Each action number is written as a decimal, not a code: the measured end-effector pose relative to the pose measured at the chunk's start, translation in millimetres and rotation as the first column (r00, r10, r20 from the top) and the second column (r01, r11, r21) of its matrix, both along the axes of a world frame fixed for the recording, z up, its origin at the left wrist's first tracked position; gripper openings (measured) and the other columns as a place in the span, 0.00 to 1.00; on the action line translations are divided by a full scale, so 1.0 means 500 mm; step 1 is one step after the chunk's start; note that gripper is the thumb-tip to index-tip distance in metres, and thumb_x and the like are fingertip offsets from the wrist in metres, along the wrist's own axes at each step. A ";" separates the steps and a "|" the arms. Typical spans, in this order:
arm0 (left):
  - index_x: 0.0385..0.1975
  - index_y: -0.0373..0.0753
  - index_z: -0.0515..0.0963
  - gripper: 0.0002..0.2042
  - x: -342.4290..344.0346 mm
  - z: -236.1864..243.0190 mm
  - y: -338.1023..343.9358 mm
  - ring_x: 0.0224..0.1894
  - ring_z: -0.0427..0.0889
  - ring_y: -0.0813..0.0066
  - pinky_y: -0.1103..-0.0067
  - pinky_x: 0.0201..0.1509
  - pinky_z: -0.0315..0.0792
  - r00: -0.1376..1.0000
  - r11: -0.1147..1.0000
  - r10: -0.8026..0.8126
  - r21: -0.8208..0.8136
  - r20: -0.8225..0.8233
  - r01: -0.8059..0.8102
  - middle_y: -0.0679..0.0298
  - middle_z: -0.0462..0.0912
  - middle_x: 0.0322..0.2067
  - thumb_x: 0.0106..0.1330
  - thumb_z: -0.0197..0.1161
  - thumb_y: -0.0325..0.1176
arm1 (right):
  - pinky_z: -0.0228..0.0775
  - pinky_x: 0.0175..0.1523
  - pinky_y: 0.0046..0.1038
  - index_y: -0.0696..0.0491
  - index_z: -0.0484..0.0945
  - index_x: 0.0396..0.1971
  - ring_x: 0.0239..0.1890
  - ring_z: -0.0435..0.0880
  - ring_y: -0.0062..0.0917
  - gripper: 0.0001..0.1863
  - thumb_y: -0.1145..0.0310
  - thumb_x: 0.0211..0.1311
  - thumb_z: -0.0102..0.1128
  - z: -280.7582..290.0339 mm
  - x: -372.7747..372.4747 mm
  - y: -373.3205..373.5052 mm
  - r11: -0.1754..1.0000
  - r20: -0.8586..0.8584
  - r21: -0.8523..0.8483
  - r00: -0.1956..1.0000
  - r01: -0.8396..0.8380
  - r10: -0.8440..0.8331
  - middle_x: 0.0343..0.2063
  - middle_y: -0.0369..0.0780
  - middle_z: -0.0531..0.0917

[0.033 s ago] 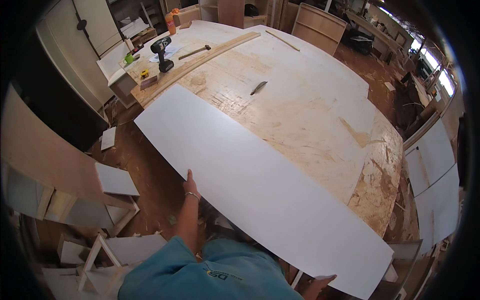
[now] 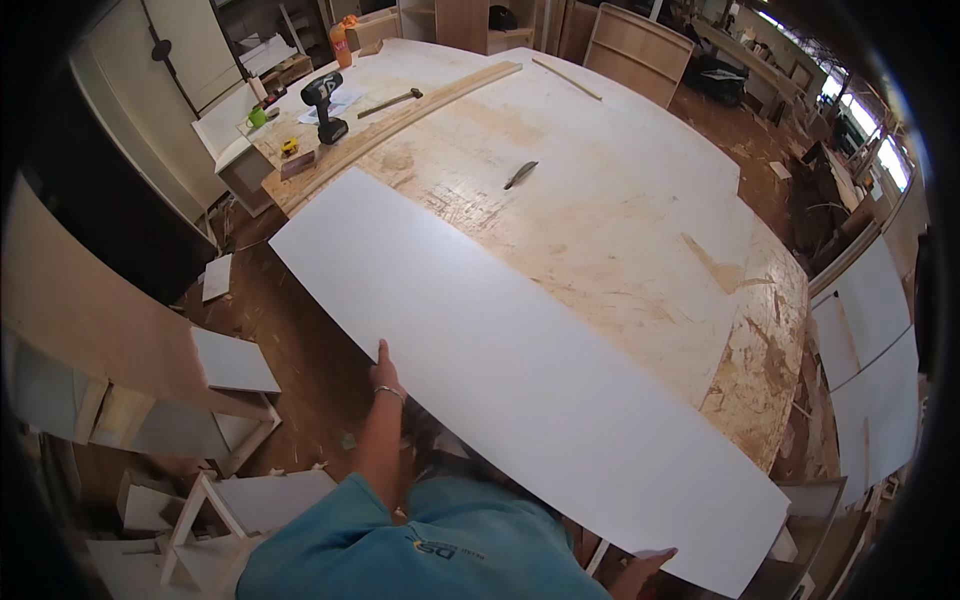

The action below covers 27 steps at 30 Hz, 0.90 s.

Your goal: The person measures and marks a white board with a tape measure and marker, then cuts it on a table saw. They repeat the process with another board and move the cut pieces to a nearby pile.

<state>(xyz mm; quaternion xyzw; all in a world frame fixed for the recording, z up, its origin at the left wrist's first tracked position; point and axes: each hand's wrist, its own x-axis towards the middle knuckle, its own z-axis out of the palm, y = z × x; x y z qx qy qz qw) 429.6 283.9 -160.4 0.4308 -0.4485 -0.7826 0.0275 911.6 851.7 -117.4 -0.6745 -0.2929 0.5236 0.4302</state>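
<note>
A long white panel (image 2: 520,370) lies slantwise in front of me, from the worktable's near left corner down to the lower right. My left hand (image 2: 386,372) grips its near edge, with the thumb up along the rim and the other fingers hidden beneath. Farther right on that same edge, my right hand (image 2: 642,574) is closed on the panel, thumb on top and fingers out of sight below. The panel's far long edge overlaps the worn wooden worktable (image 2: 610,270). A small dark curved piece (image 2: 521,175) lies on the tabletop beyond it.
At the table's far left are a cordless drill (image 2: 325,107), a hammer (image 2: 390,103), a yellow tape measure (image 2: 289,147), an orange bottle (image 2: 341,45) and long wooden strips (image 2: 430,112). Offcuts and a wooden frame (image 2: 205,510) crowd the floor at left. White panels (image 2: 875,400) stand at right.
</note>
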 end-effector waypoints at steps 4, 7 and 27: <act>0.66 0.18 0.63 0.50 -0.046 0.042 -0.021 0.66 0.75 0.53 0.57 0.68 0.71 0.990 0.994 0.042 -0.103 0.132 -0.028 0.44 0.72 0.66 0.64 0.68 0.64 | 0.61 0.75 0.45 0.55 0.65 0.71 0.69 0.70 0.42 0.41 0.35 0.73 0.47 0.021 -0.064 -0.043 1.000 0.106 0.002 0.994 0.014 -0.014 0.69 0.46 0.70; 0.66 0.17 0.62 0.52 -0.073 0.069 -0.020 0.65 0.76 0.52 0.57 0.67 0.72 0.982 0.980 0.021 -0.198 0.186 0.016 0.42 0.72 0.65 0.63 0.68 0.65 | 0.61 0.74 0.46 0.55 0.65 0.71 0.69 0.70 0.43 0.42 0.34 0.72 0.48 0.023 -0.085 -0.080 1.000 0.150 0.006 0.988 0.017 -0.018 0.70 0.47 0.70; 0.66 0.12 0.58 0.59 -0.143 0.057 -0.020 0.71 0.67 0.48 0.57 0.75 0.61 0.983 0.978 -0.055 -0.188 0.173 0.088 0.37 0.66 0.69 0.57 0.71 0.69 | 0.63 0.73 0.51 0.55 0.64 0.72 0.69 0.69 0.45 0.50 0.28 0.66 0.51 0.073 -0.169 -0.110 0.999 0.268 -0.027 0.963 0.018 -0.010 0.70 0.48 0.69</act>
